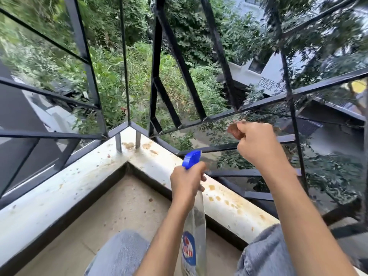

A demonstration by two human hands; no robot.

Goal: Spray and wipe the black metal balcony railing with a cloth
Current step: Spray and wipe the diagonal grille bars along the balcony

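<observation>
The black metal railing wraps the balcony corner, with slanted and upright bars above a stained white ledge. My left hand grips the neck of a clear spray bottle with a blue trigger head, its nozzle pointing toward the lower right rails. My right hand is closed around a small brown cloth, held just below the slanted rail and close to a lower horizontal bar. Only a corner of the cloth shows past my fingers.
The white ledge carries rust-coloured spots and runs along both sides of the corner. A tiled floor lies below, and my knees in blue jeans are at the bottom. Trees and buildings lie beyond the bars.
</observation>
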